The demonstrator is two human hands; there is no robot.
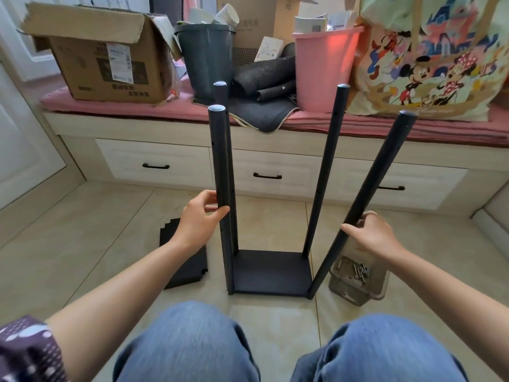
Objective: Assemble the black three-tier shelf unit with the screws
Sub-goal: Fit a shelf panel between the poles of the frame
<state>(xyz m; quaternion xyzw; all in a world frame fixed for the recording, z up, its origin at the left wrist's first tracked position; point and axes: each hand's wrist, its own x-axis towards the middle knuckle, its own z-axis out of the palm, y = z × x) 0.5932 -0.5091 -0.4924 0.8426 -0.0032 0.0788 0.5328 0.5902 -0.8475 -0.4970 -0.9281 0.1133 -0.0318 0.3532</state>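
Left hand (199, 216): grips near-left pole (220, 172), 9 o'clock of shelf board (271, 271).
Right hand (371, 235): grips tilted near-right pole (366, 194), 3 o'clock.
Cardboard box (110, 59): shipping label, print unreadable.
Tote bag (429, 56): cartoon mice.

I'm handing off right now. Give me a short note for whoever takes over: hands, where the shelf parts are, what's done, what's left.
Left hand: grip on the near-left pole.
Right hand: grip on the near-right pole, which leans outward to the right.
Done: four poles stand at the corners of the bottom shelf board on the floor.
Parts: spare shelf boards lie flat left of the unit; screws sit in the clear plastic box on the right.
Left: straighten the leaning pole, fit the remaining shelves, drive the screws.
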